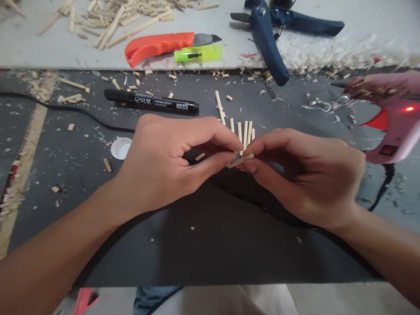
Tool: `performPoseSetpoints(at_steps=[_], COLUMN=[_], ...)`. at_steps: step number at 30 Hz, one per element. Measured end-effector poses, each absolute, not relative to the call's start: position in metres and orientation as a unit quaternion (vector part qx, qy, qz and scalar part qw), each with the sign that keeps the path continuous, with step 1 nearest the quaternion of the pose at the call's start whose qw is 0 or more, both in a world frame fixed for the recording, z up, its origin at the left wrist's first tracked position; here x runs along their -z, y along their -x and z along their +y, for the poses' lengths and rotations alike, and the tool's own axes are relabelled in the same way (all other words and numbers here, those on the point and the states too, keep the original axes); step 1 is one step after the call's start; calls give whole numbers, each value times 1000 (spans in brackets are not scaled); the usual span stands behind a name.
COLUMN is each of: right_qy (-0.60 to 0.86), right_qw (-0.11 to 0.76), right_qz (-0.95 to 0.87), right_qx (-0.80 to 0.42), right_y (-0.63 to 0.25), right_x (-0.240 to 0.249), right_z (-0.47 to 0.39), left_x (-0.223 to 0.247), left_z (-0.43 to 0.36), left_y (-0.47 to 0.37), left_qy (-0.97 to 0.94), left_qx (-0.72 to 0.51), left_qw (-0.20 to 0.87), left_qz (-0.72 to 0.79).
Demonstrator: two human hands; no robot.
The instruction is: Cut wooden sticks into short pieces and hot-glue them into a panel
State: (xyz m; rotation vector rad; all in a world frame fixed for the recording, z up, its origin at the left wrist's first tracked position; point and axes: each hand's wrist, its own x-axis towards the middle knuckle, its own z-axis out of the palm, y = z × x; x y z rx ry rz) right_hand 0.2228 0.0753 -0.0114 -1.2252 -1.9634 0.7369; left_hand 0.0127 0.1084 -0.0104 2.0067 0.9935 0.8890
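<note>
Between the fingertips of both hands is a short, pale wooden stick (241,161), slightly tilted. My left hand (183,157) pinches its left end with thumb and forefinger. From the other side, my right hand (302,170) pinches the stick's right end the same way. Just beyond the fingertips, several short wooden sticks (245,133) lie side by side on the dark table, their near ends partly hidden by the fingers. A longer stick (219,106) lies a little to their left.
A black marker (151,101) and a white cap (120,148) lie left. Behind are an orange knife (160,45), a yellow-green highlighter (198,54), blue pruners (269,43) and a pile of sticks (124,17). A pink glue gun (393,113) with a lit red light stands right.
</note>
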Motion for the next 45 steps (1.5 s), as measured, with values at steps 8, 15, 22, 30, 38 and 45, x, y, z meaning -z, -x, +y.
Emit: performPoseSetpoints(at_steps=[8, 15, 22, 30, 38, 45], right_qy=[479, 475, 458, 485, 499, 518], right_qw=[335, 341, 379, 375, 363, 366], right_qz=[-754, -765, -779, -766, -759, -734], right_qx=[-299, -269, -199, -193, -205, -242], right_y=[-223, -223, -222, -222, -221, -220], right_x=[12, 11, 16, 17, 16, 16], right_z=[75, 75, 76, 74, 73, 73], left_x=[7, 9, 8, 5, 6, 5], left_z=[108, 109, 104, 103, 109, 106], left_y=[-15, -16, -17, -20, -15, -19], left_qy=[-756, -734, -724, -694, -745, -707], left_qx=[-345, -357, -347, -354, -317, -345], left_qw=[391, 429, 424, 450, 419, 440], left_qz=[395, 388, 419, 436, 410, 433])
